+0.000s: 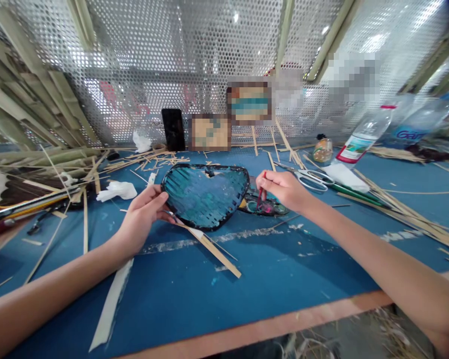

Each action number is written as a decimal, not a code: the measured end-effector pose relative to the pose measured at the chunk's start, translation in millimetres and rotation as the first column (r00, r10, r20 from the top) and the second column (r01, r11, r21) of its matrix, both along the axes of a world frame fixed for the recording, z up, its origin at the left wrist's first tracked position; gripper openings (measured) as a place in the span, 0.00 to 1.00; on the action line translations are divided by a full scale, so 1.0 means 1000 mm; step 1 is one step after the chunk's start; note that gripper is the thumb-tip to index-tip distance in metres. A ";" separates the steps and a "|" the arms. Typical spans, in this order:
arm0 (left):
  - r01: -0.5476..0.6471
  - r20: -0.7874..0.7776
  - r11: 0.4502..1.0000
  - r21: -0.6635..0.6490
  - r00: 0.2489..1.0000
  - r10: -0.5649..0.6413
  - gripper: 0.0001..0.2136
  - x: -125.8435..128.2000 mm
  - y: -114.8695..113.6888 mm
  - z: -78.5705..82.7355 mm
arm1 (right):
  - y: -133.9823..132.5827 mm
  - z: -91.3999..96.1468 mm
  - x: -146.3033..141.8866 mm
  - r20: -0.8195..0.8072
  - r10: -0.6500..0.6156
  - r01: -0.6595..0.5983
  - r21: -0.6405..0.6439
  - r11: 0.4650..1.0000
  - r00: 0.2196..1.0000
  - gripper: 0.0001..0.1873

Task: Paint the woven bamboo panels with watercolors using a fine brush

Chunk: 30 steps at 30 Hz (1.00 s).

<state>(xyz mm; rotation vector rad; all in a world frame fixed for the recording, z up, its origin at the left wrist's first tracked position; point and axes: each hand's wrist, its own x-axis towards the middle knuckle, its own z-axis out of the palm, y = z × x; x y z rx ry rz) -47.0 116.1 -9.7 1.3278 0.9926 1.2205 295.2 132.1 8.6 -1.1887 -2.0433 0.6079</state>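
Bare wood is shown along the near edge of the table (pixel 265 326), whose blue top is marked with pale, scuffed residue and crossed at the left by a flat white strip (pixel 112 306). Above the middle of it, a heart-shaped panel (pixel 205 197) is gripped at its left edge by the left hand (pixel 144 214), the thumb closed over the front and the fingers bent behind. The panel is rimmed in black, slatted at the sides and streaked with blue and teal. By the right hand (pixel 282 188) a thin red brush (pixel 261 187) is pinched between closed fingertips, its lower end pointed down at a dark palette (pixel 269 207) smeared with teal and pink, just right of the panel.

On a large clear bottle (pixel 415 124), blue lettering can be partly read, seemingly "Gar"; the rest is distorted. A smaller red-capped bottle (pixel 359 137) is wrapped in a red-edged label with a landscape, its print too small to be read. Metal scissors (pixel 314 179), crumpled white tissue (pixel 116 191) and split bamboo strips (pixel 217 254) are scattered about. A black phone (pixel 174 129) is propped upright before a perforated metal screen (pixel 134 50).
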 end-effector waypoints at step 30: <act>0.011 -0.019 1.000 0.007 1.000 -0.011 0.08 0.000 0.001 -0.001 | -0.037 0.010 -0.024 -0.281 0.035 0.059 0.318 0.946 0.959 0.09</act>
